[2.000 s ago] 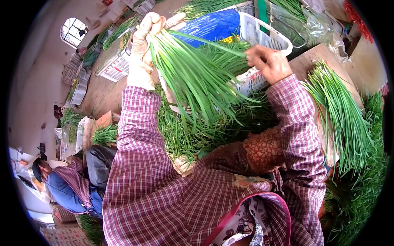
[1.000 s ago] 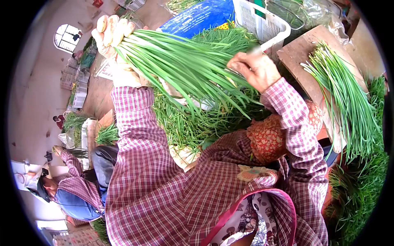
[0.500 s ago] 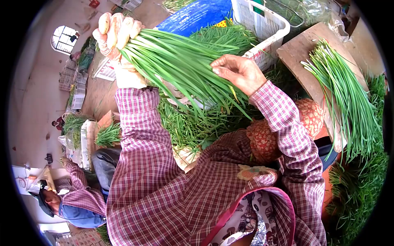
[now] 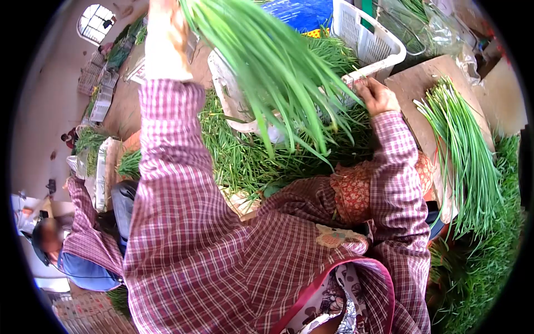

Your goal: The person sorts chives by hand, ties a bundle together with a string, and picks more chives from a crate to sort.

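My left hand (image 4: 177, 25), gloved and partly cut off by the top edge, is closed round a bunch of garlic chives (image 4: 267, 61). The bunch is blurred, and its long green leaves fan out down and to the right. Bare, with fingers curled together, my right hand (image 4: 379, 97) is beside the leaf tips, near the corner of a white plastic basket (image 4: 374, 69). What its fingers pinch, if anything, cannot be made out. Loose chive leaves (image 4: 239, 156) are heaped below the bunch.
A board (image 4: 409, 83) at the right bears another bunch of chives (image 4: 461, 150). More greens (image 4: 495, 261) are piled at the lower right. A blue sheet (image 4: 297, 14) lies behind the basket. Another person (image 4: 92, 245) sits at the left.
My left hand has moved up with the chives, which now swing blurred. My right hand has moved right, from over the leaves to beside their tips. The view has shifted slightly.
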Demonstrator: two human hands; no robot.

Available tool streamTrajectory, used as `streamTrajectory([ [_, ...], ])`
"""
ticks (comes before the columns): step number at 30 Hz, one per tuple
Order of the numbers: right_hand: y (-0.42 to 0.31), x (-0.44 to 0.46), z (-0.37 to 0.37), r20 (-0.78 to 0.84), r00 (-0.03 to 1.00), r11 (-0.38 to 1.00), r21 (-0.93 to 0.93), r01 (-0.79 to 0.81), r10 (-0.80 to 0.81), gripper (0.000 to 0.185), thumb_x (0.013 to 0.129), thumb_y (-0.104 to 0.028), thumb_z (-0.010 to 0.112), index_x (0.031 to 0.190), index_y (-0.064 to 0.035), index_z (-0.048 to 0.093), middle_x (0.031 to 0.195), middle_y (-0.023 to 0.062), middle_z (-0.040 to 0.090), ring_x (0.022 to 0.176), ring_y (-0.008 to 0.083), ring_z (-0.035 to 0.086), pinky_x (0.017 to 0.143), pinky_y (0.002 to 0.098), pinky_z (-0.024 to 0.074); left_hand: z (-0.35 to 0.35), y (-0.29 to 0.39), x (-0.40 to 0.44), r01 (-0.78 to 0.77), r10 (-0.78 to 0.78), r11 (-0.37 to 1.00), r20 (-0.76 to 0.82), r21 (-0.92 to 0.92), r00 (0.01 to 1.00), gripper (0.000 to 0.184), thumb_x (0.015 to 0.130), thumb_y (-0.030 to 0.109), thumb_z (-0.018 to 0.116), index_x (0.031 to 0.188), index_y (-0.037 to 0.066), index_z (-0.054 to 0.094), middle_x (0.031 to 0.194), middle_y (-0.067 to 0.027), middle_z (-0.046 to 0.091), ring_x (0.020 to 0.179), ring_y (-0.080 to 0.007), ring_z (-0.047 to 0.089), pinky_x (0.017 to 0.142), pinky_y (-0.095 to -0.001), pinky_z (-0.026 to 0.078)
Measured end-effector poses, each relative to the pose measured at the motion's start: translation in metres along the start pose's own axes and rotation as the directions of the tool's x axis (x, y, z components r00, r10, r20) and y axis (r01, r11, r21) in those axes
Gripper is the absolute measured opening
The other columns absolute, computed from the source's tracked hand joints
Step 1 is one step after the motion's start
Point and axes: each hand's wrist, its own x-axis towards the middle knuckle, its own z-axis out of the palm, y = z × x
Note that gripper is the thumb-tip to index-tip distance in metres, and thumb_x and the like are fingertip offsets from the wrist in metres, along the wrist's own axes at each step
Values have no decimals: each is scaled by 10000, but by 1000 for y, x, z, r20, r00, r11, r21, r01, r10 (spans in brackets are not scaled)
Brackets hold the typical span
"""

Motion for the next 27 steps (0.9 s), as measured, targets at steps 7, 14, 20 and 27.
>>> streamTrajectory([
  [7,10,2,-45,-188,954,970,-106,218,-235,226,855,-315,579,950,-145,693,908,113,664,860,299,635,766,391,490,85,-14,11,-174,155,843,80,510,985,229,876,224,586,1037,62,578,795,-37,577,820,-151,574,768,-338,493],
  [14,25,-23,-52,-211,934,957,-114,268,-287,240,859,-290,610,957,-85,685,867,134,686,781,247,669,711,337,513,112,-205,-35,-566,-516,-356,349,744,783,116,800,89,667,915,93,647,935,-92,668,758,-153,636,641,-266,561],
  [20,29,-46,-59,-59,998,999,41,20,-17,181,853,-170,647,1004,-77,686,802,53,687,715,108,629,687,257,500,113,-298,-115,-388,-306,203,434,899,847,199,740,148,611,913,87,535,639,-85,544,589,-276,587,493,-382,452],
  [27,31,-49,-43,66,986,977,140,-159,151,190,854,-185,655,1015,-90,688,714,20,652,610,72,564,596,238,475,119,-309,-123,-393,-333,118,410,912,849,219,733,172,609,922,78,551,659,-55,554,606,-242,595,523,-362,462],
])
